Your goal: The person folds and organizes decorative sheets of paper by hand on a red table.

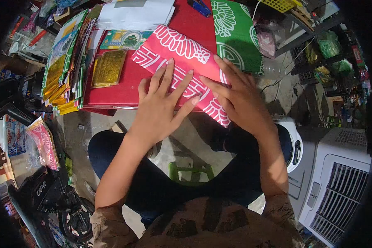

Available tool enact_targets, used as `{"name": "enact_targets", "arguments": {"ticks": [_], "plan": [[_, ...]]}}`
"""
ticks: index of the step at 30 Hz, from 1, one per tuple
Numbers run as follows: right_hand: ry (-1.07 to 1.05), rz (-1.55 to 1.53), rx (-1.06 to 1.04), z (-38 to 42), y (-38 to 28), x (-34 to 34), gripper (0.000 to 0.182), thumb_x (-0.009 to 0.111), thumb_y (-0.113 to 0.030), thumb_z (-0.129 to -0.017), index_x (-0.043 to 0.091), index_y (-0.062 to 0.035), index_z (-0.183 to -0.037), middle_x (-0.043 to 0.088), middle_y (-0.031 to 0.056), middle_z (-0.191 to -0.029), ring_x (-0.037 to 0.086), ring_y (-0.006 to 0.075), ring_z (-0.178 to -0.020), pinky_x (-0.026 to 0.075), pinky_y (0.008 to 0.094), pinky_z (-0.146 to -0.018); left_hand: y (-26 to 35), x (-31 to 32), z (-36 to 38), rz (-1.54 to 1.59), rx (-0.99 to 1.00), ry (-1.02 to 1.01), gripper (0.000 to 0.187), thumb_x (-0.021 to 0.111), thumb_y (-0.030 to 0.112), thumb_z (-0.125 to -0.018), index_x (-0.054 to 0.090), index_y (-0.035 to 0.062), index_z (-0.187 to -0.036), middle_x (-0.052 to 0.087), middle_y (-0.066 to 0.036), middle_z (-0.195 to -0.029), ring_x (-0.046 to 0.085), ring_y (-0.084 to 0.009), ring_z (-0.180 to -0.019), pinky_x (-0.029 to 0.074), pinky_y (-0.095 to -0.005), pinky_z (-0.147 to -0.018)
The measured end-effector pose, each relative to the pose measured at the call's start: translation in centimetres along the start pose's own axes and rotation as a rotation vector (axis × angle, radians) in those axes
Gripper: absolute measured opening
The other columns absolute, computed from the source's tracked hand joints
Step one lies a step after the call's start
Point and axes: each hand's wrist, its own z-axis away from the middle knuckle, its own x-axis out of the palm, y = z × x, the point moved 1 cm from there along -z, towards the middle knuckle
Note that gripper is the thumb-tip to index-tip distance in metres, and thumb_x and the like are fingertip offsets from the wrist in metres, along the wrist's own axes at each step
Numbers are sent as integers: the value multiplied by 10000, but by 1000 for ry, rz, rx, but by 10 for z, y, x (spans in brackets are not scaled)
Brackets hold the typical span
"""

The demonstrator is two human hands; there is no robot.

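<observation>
A folded pink paper sheet with white patterns (182, 56) lies at a slant across the front of the red table (132, 89). On its lower left part, my left hand (159, 97) rests with the fingers spread. My right hand (237, 93) lies on the right end of the sheet, fingers stretched out and pressing down. The sheet's lower corner sticks out past the table's front edge. Left of the sheet sit a gold foil packet (108, 68) and a blue-green printed paper (126, 39).
A thick stack of green and gold papers (66, 62) stands at the left. White sheets (135, 12) lie at the back, near a blue object (200, 7). Green patterned paper (235, 33) covers the right side. A green stool (190, 170) shows below, and a grey-white appliance (339, 186) stands right.
</observation>
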Motion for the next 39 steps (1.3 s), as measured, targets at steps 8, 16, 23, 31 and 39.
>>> {"name": "enact_targets", "arguments": {"ticks": [8, 16, 23, 31, 39], "plan": [[13, -26, -7, 1, 2, 4, 495, 641, -141, -987, 674, -236, -1471, 375, 140, -1683, 381, 336, -1552, 350, 572, -1188, -2, 0, 0, 3, 13, -9, 755, 510, 650, -1045, 421, 225, -1662, 266, -249, -1735, 342, -418, -1542, 239, -623, -1223], [12, 0, -8, 0, 0, 1, 446, 610, -143, -1018, 696, -207, -1451, 397, 143, -1692, 408, 354, -1549, 372, 526, -1192, -1, -2, -1, -1, 14, -30, 836, 532, 704, -1010, 415, 194, -1662, 258, -271, -1730, 335, -425, -1547, 233, -627, -1225], [18, -3, -13, 0, 0, 0, 445, 618, -153, -1016, 695, -205, -1451, 395, 151, -1692, 408, 353, -1549, 371, 517, -1189, 0, -3, -2, -9, 10, -38, 859, 547, 714, -998, 407, 189, -1664, 257, -271, -1730, 336, -431, -1542, 231, -632, -1222], [20, 20, -15, -1, -1, 1, 458, 635, -139, -994, 698, -193, -1444, 411, 158, -1674, 421, 363, -1535, 373, 519, -1189, -1, -2, -1, 1, 17, -28, 872, 560, 720, -987, 409, 191, -1663, 257, -271, -1730, 333, -434, -1547, 232, -651, -1215], [14, -4, -2, 0, -2, 0, 460, 634, -130, -983, 703, -187, -1434, 406, 149, -1680, 422, 367, -1532, 369, 525, -1197, -1, -3, -1, -2, 13, -32, 812, 550, 673, -1016, 410, 200, -1661, 251, -248, -1740, 336, -423, -1547, 235, -637, -1218]]}}
